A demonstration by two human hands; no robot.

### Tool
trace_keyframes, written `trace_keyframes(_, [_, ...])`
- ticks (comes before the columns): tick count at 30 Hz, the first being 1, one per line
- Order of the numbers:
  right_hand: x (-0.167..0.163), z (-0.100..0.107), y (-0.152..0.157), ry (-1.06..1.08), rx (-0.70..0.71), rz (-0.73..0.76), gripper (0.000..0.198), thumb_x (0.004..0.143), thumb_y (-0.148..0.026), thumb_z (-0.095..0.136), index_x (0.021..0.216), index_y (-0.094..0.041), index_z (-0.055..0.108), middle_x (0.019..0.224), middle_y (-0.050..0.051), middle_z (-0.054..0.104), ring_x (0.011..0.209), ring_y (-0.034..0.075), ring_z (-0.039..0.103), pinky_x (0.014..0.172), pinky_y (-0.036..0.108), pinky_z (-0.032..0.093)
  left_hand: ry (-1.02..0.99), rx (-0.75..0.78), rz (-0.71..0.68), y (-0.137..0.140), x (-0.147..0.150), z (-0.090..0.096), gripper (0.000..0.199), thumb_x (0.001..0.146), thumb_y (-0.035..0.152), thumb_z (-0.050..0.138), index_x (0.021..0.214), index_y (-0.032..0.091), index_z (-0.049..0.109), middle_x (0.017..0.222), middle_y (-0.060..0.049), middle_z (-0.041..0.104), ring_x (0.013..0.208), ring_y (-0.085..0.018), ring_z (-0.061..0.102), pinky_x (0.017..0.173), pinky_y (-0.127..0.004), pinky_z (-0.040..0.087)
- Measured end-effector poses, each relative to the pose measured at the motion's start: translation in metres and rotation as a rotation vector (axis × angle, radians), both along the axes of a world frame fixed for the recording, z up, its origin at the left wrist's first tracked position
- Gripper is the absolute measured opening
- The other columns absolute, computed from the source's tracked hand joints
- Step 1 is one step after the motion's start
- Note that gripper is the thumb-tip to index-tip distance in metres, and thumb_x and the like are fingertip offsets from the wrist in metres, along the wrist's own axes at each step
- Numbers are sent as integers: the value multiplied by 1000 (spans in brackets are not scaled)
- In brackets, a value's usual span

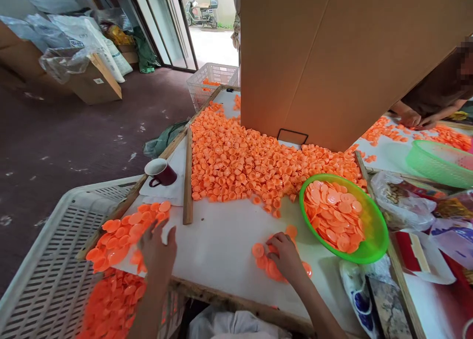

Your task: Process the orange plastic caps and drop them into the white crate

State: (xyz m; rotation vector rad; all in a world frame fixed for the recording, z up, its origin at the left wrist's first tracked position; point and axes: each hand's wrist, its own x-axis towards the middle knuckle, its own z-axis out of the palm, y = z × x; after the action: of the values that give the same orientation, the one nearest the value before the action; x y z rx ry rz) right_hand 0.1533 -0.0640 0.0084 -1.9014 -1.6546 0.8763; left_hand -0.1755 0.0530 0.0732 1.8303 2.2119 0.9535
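— What's the work surface I'm looking at?
— I see a white-topped wooden-framed table. A broad heap of small orange plastic caps lies on it, with a round green plastic bowl, a dark red ceramic mug and a loose wooden slat.

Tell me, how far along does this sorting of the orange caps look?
Partly done. A batch of flat orange discs already lies at the table's left edge, spilling into the white crate, and the green bowl holds more. In hand: the left hand rests by that batch, and the right hand covers a few discs. Left: a large heap of caps spreads across the table.
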Motion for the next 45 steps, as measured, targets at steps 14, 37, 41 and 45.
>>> trace_keyframes(14, [11, -3, -9, -41, 37, -88, 39, 68, -6, 54, 103, -21, 63, 110, 9, 57, 102, 25, 51, 87, 34, 41, 39, -318, -1318, -2, 249, -66, 43, 79, 10, 49, 118, 26, 58, 139, -4, 47, 132, -25, 31, 101, -42, 32])
trace_keyframes(37, [-2, -3, 3, -162, 53, -71, 28, 75, -8, 56, 96, -23, 66, 94, 7, 62, 93, 23, 53, 82, 32, 42, -305, -159, -705, 30, 163, -85, 20, 80, 20, 58, 99, 23, 63, 95, -5, 66, 99, -22, 56, 90, -39, 44])
trace_keyframes(41, [2, -1, 1, -151, 143, -111, 17, 80, -13, 53, 89, -21, 66, 90, 8, 62, 89, 23, 54, 80, 33, 43, -474, -174, -557, 23, 162, -64, 23, 77, 26, 62, 99, 20, 64, 89, -5, 65, 89, -19, 58, 81, -33, 47])
trace_keyframes(45, [9, 0, 3, -89, 284, -325, 19, 87, -23, 46, 87, -20, 65, 90, 9, 62, 87, 23, 55, 78, 36, 44, -1028, -397, -458, 5, 170, -33, 32, 71, 30, 69, 101, 19, 64, 77, 1, 60, 72, -12, 57, 72, -26, 47])
